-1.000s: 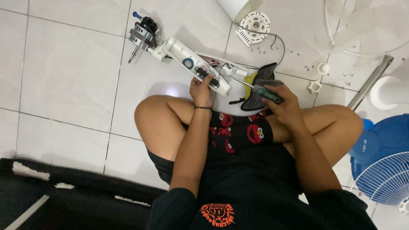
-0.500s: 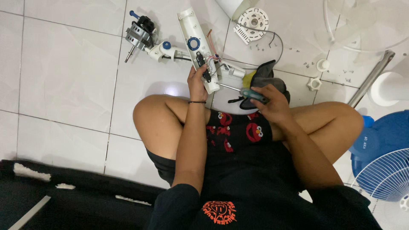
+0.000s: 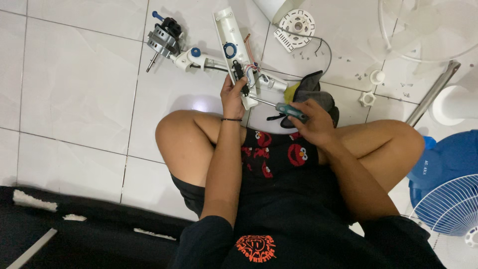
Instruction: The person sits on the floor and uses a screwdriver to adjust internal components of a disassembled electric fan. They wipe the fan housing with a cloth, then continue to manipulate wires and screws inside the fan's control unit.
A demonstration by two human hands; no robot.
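Two bare hands are shown at work above a white tiled floor (image 3: 74,89), seen from overhead by a seated, cross-legged person. A long white plastic housing (image 3: 230,35) is gripped near its lower end by the left hand (image 3: 232,97), whose fingers are curled closed around its edge. The long axis of the housing runs near to far, tilted slightly leftward at its far end; its open face is turned upward, so that a blue ring (image 3: 230,50) and a cluster of coloured wires (image 3: 249,69) are exposed inside it. A screwdriver (image 3: 284,108) with a dark green handle is clasped in the right hand (image 3: 311,122), fingers wrapped fully about the handle; its shaft points left and slightly far, the tip meeting the housing's near end.

A small electric motor (image 3: 162,37) lies to the far left of the housing and is joined to it by a white neck piece (image 3: 191,56); the motor shaft points near and left. A round white perforated disc (image 3: 297,22) rests far right of the housing. Two white threaded knobs (image 3: 372,87) lie on the tiles at right, beside a metal pole (image 3: 432,92). A blue fan base (image 3: 448,164) and a white wire fan guard (image 3: 450,214) occupy the near right corner.
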